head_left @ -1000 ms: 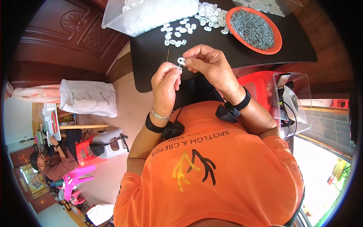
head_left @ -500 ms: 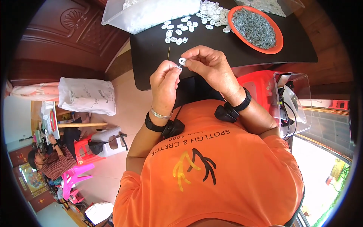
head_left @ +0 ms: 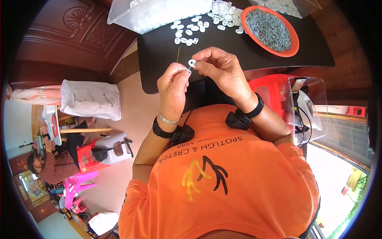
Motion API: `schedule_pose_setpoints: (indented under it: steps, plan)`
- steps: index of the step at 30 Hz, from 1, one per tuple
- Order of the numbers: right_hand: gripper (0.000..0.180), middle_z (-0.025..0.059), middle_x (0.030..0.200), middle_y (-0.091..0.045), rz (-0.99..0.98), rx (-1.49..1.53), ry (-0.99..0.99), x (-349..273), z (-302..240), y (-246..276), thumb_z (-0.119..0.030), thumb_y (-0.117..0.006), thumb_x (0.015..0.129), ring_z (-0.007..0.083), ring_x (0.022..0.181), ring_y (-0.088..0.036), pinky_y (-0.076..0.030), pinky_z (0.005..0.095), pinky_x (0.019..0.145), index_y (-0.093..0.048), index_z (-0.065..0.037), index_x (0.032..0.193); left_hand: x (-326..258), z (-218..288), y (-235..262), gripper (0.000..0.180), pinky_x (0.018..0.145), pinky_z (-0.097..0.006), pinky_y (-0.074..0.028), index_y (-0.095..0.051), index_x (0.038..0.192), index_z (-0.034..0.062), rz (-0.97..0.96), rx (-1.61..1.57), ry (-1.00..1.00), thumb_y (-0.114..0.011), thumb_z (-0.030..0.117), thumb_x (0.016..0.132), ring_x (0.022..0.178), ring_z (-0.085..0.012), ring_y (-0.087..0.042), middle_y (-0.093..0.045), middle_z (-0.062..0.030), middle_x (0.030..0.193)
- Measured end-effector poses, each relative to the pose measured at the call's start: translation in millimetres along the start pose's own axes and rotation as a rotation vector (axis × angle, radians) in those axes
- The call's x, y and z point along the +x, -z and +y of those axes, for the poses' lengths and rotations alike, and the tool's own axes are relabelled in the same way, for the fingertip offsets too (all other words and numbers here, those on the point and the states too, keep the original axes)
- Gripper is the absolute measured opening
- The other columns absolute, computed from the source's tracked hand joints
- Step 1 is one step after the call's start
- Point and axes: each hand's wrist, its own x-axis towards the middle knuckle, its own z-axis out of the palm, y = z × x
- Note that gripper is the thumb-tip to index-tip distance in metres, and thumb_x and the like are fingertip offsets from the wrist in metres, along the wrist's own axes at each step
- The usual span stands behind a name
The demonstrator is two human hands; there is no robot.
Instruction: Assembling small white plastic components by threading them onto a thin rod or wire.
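My right hand (head_left: 221, 71) pinches a small white oval plastic piece (head_left: 192, 63) between thumb and fingertips above the near edge of a black table (head_left: 238, 55). My left hand (head_left: 172, 85) is closed just left of it, gripping a thin wire-like piece that touches the white piece. Several more white pieces (head_left: 187, 32) lie scattered on the table beyond my hands. A thin stick (head_left: 178, 55) stands just behind my left hand.
An orange bowl (head_left: 270, 29) of small grey metal parts sits at the table's far right. A clear plastic bin (head_left: 159, 14) holds white pieces at the far left. A white sack (head_left: 90, 99), plastic stools and a seated person (head_left: 51, 163) are at left.
Both hands stay together at the table's near edge, with only slight shifting of the fingers around the white piece.
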Motion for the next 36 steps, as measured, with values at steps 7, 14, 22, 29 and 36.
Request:
schedule_pose_setpoints:
  steps: [7, 14, 22, 29, 36]
  plan:
    - [0.014, -0.0004, 0.083, -0.063, -0.004, -0.009, 0.014, 0, 3, 0, -0.003, -0.061, 0.089, 0.0056, 0.073, -0.056, -0.05, 0.0202, 0.068, -0.064, -0.002, 0.102, 0, 0, 0, 0.012, 0.048, -0.019, -0.033, -0.056, 0.077, 0.001, -0.018, -0.01, 0.014, -0.053, 0.009, 0.086, 0.055, -0.0039, -0.042, -0.049, 0.001, 0.065]
    - [0.016, -0.001, 0.082, -0.063, -0.046, -0.012, 0.01, -1, -3, -2, -0.003, -0.061, 0.089, 0.0051, 0.073, -0.056, -0.049, 0.0199, 0.068, -0.065, -0.002, 0.104, -1, -1, 1, 0.013, 0.049, -0.019, -0.033, -0.056, 0.078, 0.0004, -0.028, -0.03, 0.004, -0.053, 0.009, 0.086, 0.055, -0.0042, -0.042, -0.05, 0.0005, 0.065]
    - [0.015, -0.0008, 0.084, -0.063, -0.046, -0.071, 0.002, -1, -2, -2, -0.001, -0.06, 0.088, 0.0047, 0.073, -0.056, -0.048, 0.0193, 0.068, -0.065, -0.002, 0.103, -1, -2, 2, 0.015, 0.049, -0.02, -0.033, -0.056, 0.078, -0.0002, -0.039, 0.002, 0.014, -0.052, 0.011, 0.087, 0.055, -0.0044, -0.041, -0.049, 0.0001, 0.065]
    - [0.016, -0.0009, 0.086, -0.063, 0.0, -0.071, -0.017, 0, 4, 1, -0.001, -0.059, 0.088, 0.0051, 0.074, -0.056, -0.048, 0.02, 0.069, -0.065, -0.002, 0.103, 0, -5, 3, 0.019, 0.05, -0.02, -0.033, -0.054, 0.083, 0.0011, -0.11, 0.023, 0.026, -0.052, 0.017, 0.092, 0.057, -0.0044, -0.04, -0.047, 0.0013, 0.065]
    - [0.017, -0.0006, 0.085, -0.063, -0.033, -0.093, -0.03, -1, 0, 2, -0.001, -0.058, 0.089, 0.0053, 0.076, -0.057, -0.048, 0.0206, 0.071, -0.065, -0.002, 0.103, 1, -12, 6, 0.02, 0.048, -0.018, -0.026, -0.049, 0.081, 0.0057, -0.168, 0.084, -0.039, -0.049, 0.02, 0.094, 0.057, -0.0024, -0.033, -0.041, 0.0044, 0.067]
